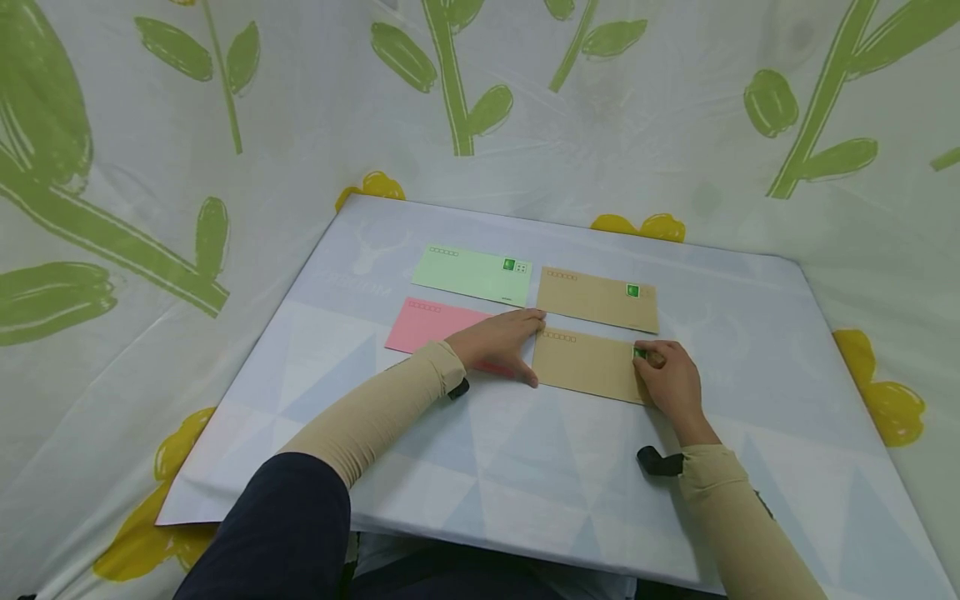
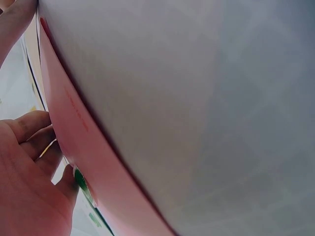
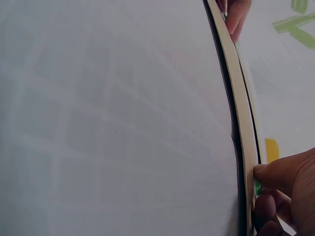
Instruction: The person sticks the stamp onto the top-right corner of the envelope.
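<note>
A tan envelope [image 1: 585,362] lies flat on the near right of a group of envelopes. At its top right corner my right hand [image 1: 675,379] pinches a green stamp [image 1: 639,353] against the paper; in the right wrist view the thumb and curled fingers close around the green bit [image 3: 258,188]. My left hand [image 1: 498,340] has its fingers extended, their tips at the tan envelope's left edge. Its palm hangs over a pink envelope [image 1: 431,326] and hides much of that envelope's right part. A green stamp [image 2: 82,181] shows on the pink envelope in the left wrist view.
Behind lie a mint green envelope [image 1: 468,272] and another tan envelope [image 1: 592,298], each bearing a green stamp. The pale table [image 1: 480,467] has a triangle pattern. A white cloth [image 1: 637,125] with green leaves and yellow flowers surrounds it.
</note>
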A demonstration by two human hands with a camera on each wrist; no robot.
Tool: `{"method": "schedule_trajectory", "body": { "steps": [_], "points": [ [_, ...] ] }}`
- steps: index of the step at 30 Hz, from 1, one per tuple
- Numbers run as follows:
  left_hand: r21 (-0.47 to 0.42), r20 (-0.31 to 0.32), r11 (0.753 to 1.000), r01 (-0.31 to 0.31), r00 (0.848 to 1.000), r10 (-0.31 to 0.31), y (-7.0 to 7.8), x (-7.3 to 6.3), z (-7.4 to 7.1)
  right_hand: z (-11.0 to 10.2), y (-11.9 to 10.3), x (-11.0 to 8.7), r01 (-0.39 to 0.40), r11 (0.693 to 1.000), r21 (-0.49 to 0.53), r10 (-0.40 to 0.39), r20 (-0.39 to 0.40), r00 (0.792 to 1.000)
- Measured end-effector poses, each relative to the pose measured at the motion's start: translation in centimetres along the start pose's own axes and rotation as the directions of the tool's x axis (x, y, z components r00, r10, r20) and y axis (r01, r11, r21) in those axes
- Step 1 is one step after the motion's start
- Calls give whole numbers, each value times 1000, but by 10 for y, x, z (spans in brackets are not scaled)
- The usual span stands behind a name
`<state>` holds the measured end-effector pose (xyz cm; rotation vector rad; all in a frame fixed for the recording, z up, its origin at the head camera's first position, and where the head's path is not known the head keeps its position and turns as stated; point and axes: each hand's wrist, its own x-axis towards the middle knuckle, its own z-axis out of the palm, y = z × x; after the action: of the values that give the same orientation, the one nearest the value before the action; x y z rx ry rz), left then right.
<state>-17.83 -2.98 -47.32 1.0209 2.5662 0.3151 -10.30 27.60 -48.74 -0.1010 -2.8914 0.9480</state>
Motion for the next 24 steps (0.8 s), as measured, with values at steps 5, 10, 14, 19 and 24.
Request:
{"method": "schedule_trajectory", "body": {
  "steps": [5, 10, 14, 19, 24],
  "points": [
    [0, 0, 1000, 3, 1000, -3, 1, 0, 0, -1, -1, -1, -4, 1000, 5, 5, -2, 1000],
    [0, -1, 1000, 1, 1000, -1, 1, -1, -1, -1, -3, -1, -4, 1000, 6, 4, -7, 1000],
    [1, -2, 1000, -2, 1000, 2, 0, -1, 0, -2, -2, -1, -5, 1000, 10, 6, -10, 1000],
    [8, -4, 1000, -6, 1000, 6, 0, -1, 0, -2, -3, -2, -10, 1000, 13, 10, -11, 1000],
    [11, -5, 1000, -4, 1000, 4, 0, 0, -1, -2, -4, -3, -9, 1000, 13, 9, -13, 1000]
  ]
}}
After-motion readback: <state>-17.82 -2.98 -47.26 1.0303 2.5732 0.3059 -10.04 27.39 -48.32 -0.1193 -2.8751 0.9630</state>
